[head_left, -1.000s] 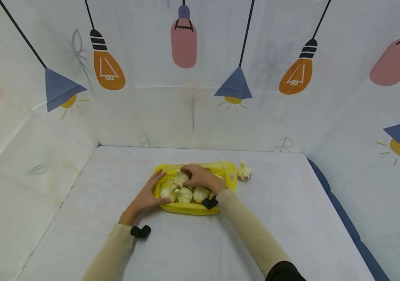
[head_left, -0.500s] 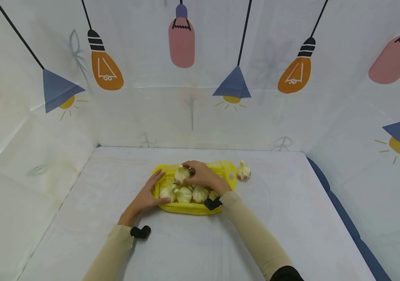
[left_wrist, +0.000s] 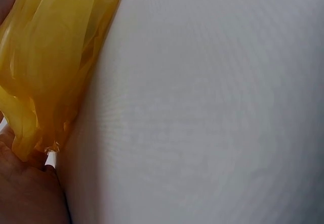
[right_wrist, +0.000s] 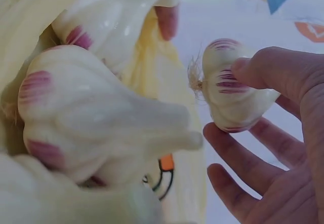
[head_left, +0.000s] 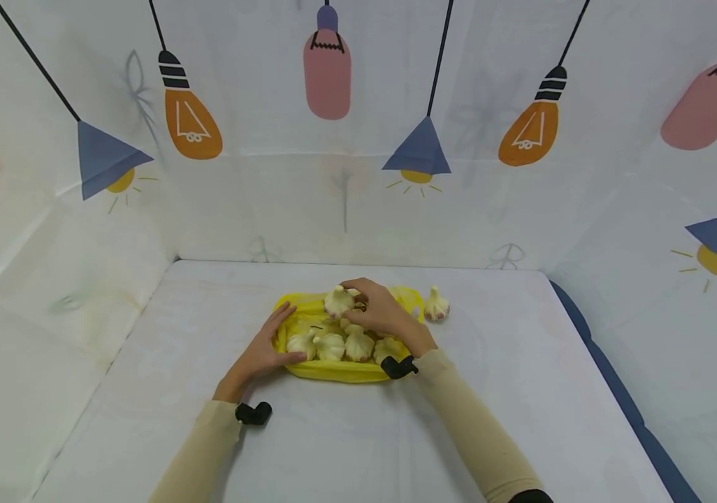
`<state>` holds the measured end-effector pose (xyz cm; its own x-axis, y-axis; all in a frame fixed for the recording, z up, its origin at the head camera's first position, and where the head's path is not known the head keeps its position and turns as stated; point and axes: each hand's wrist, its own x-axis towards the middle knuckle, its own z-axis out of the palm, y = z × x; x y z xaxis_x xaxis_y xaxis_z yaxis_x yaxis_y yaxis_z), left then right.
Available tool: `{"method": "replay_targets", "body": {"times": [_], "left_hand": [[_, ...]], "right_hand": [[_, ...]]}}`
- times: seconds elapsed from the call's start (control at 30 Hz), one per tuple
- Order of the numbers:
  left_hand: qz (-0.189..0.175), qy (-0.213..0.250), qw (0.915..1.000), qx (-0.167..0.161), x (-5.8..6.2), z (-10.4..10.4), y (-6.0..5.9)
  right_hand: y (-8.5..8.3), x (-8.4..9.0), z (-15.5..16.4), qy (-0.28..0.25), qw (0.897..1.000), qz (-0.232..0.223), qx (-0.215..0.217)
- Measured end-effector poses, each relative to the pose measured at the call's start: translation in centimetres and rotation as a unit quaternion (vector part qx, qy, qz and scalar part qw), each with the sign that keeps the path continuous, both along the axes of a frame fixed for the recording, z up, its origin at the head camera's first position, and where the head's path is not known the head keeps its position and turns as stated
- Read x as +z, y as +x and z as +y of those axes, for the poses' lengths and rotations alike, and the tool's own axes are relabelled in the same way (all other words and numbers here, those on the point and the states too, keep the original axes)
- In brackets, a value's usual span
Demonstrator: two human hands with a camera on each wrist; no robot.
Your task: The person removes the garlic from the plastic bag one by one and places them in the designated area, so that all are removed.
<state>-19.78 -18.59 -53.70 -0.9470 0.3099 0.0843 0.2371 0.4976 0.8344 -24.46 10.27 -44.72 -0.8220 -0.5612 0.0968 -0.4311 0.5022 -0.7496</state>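
Observation:
A yellow plastic bag (head_left: 339, 374) lies on the table with its mouth spread, and several garlic bulbs (head_left: 330, 348) sit inside it. My right hand (head_left: 384, 311) pinches one garlic bulb (head_left: 339, 302) above the bag's far side. In the right wrist view, thumb and fingers grip this bulb (right_wrist: 228, 102), its root tuft facing away from the palm; other bulbs (right_wrist: 86, 112) lie beside it. At the bag's left end rests my left hand (head_left: 264, 349), fingers and thumb spread along the rim. The left wrist view shows only part of that hand against the plastic (left_wrist: 55, 46).
A single garlic bulb (head_left: 437, 306) stands on the white table (head_left: 497, 391), just right of the bag. Behind the table hangs a white cloth backdrop (head_left: 258, 202) printed with lamps and light bulbs. Dark blue fabric (head_left: 616, 381) shows along the right table edge.
My right hand has lifted a garlic bulb from among the others and moved it up and slightly right. The left hand has stayed at the bag's left end.

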Motion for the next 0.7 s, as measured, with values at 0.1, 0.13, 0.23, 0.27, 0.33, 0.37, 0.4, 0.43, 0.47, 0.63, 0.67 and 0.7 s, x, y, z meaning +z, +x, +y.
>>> {"method": "replay_targets", "body": {"times": [0.1,0.13,0.23,0.27,0.33,0.37,0.4,0.43,0.47,0.63,0.67,0.7], "left_hand": [[0.002,-0.010,0.9999,-0.002,-0.1,-0.1,0.0],[0.002,-0.013,0.9999,-0.001,-0.2,-0.1,0.0],[0.002,-0.015,0.9999,0.001,-0.3,-0.2,-0.1],[0.002,-0.015,0.9999,0.002,-0.2,-0.1,-0.1],[0.001,-0.015,0.9999,0.002,-0.2,-0.1,0.0],[0.000,-0.014,0.9999,0.002,-0.2,0.0,0.0],[-0.001,-0.014,0.9999,0.003,-0.1,-0.1,0.0],[0.000,-0.013,0.9999,0.004,-0.1,-0.1,0.0],[-0.002,-0.010,0.9999,0.005,-0.1,-0.1,0.0],[0.000,-0.011,0.9999,0.003,-0.2,-0.1,-0.1],[0.000,-0.013,0.9999,0.002,-0.2,-0.1,-0.1],[0.000,-0.014,0.9999,0.001,-0.3,-0.1,-0.1]], "right_hand": [[0.5,0.4,1.0,-0.002,1.000,0.016,-0.014],[0.6,0.5,1.3,-0.004,1.000,0.022,-0.021],[1.0,0.7,2.5,-0.013,0.998,0.038,-0.042],[1.2,0.8,3.0,-0.020,0.998,0.044,-0.048],[1.4,0.8,3.8,-0.026,0.996,0.047,-0.066],[1.5,0.8,4.2,-0.029,0.996,0.049,-0.075],[1.6,0.8,4.6,-0.033,0.995,0.048,-0.083],[1.8,0.8,4.9,-0.038,0.994,0.047,-0.090],[1.9,0.8,5.2,-0.043,0.993,0.044,-0.097],[2.6,0.6,6.6,-0.064,0.989,0.035,-0.132],[2.7,0.5,6.9,-0.066,0.987,0.035,-0.140],[2.8,0.3,7.1,-0.070,0.986,0.037,-0.145]]}}
